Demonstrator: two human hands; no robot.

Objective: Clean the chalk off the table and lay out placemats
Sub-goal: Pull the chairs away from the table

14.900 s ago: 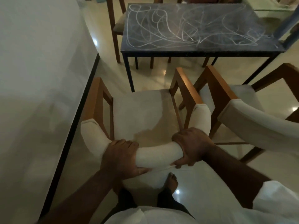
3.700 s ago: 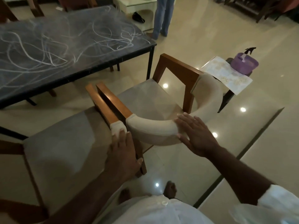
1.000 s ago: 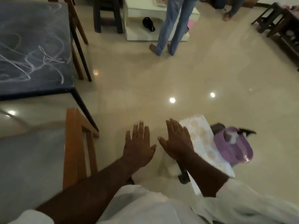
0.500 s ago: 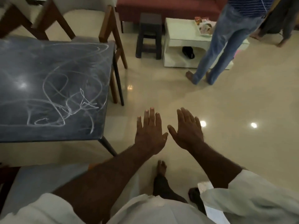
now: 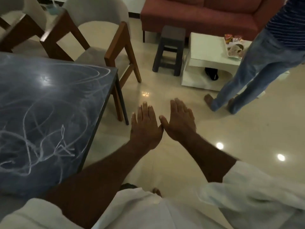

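Note:
The dark table (image 5: pixel 49 104) fills the left side, its top covered in white chalk scribbles. My left hand (image 5: pixel 146 128) and my right hand (image 5: pixel 179 123) are held out flat over the floor to the right of the table's corner, palms down, fingers apart, thumbs nearly touching. Neither hand holds anything. No placemats or cleaning things are in view.
Wooden chairs with pale cushions (image 5: pixel 102 38) stand behind the table. A dark stool (image 5: pixel 170 50), a white low table (image 5: pixel 209 58) and a red sofa (image 5: pixel 206 15) lie further back. A person in jeans (image 5: pixel 257 70) stands at the right on the glossy floor.
The view has swung up and left from the stool with the placemats and purple tub, which have left the frame. My open hands stay held out in front; the table sits closer.

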